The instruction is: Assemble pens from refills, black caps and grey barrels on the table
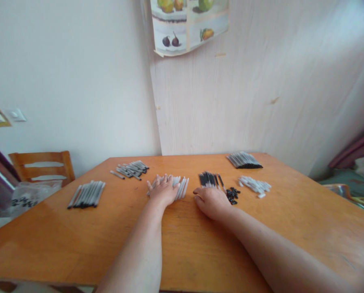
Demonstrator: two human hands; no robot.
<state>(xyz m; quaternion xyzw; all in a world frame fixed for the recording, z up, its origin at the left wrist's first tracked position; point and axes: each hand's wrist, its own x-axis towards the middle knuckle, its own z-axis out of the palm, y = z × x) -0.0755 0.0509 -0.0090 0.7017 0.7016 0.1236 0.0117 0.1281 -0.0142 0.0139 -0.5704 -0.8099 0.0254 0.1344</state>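
Observation:
My left hand [163, 190] lies with fingers spread on a row of white pen barrels [183, 188], hiding part of the row. To its right, my right hand [214, 201] has its fingers curled low over the table, just in front of a bundle of dark pen refills [209, 178]. A small dark spot shows at its fingertips; whether it is a held part I cannot make out. Beside this hand is a small heap of black caps [232, 195]. Short white pen parts [255, 185] lie in a loose pile farther right.
On the wooden table [182, 252], grey pens with black ends [88, 194] lie at left, more loose pens [131, 169] behind them. A neat stack of pens [244, 160] is at the back right. A chair [43, 165] and a clear plastic bag [32, 195] stand left.

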